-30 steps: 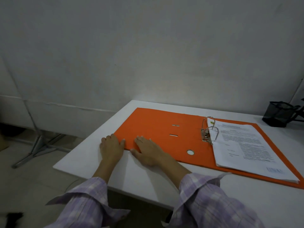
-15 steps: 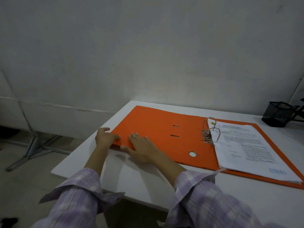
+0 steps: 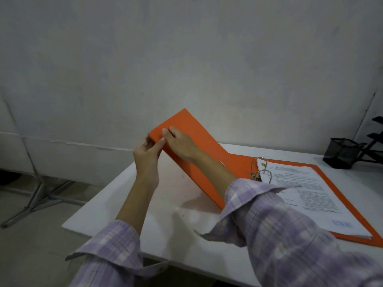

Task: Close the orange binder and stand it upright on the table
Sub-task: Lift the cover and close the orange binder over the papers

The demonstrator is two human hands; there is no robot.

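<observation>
Both hands are seen at the raised free corner of an orange cardboard lever-arch binder (image 3: 194, 141): the left hand (image 3: 148, 151) is closed on the cover's edge, thumb on the upper face and fingers curled beneath, while the right hand (image 3: 180, 145) is laid across the top of the cover with its fingers pressed near the same corner. Lilac checked shirt sleeves (image 3: 275, 230) are worn on both arms. The cover is held tilted well off the white rectangular table (image 3: 165, 204), hinged along the spine, so the binder is shown half open rather than shut. To the left, beyond the table's edge, a grey metal stand foot (image 3: 39, 195) is seen on the floor below a plain grey wall (image 3: 186, 59). To the right of the lifted cover, the binder's back half lies flat on the table, with the silver metal ring mechanism (image 3: 260, 170) standing upright and a stack of printed white paper sheets (image 3: 306, 189) threaded on it. At the far right, well apart from the binder, a black mesh pen holder (image 3: 342, 153) is set beside a black tiered desk rack (image 3: 375, 141). Between the cover and the paper stack, only the rings are found.
</observation>
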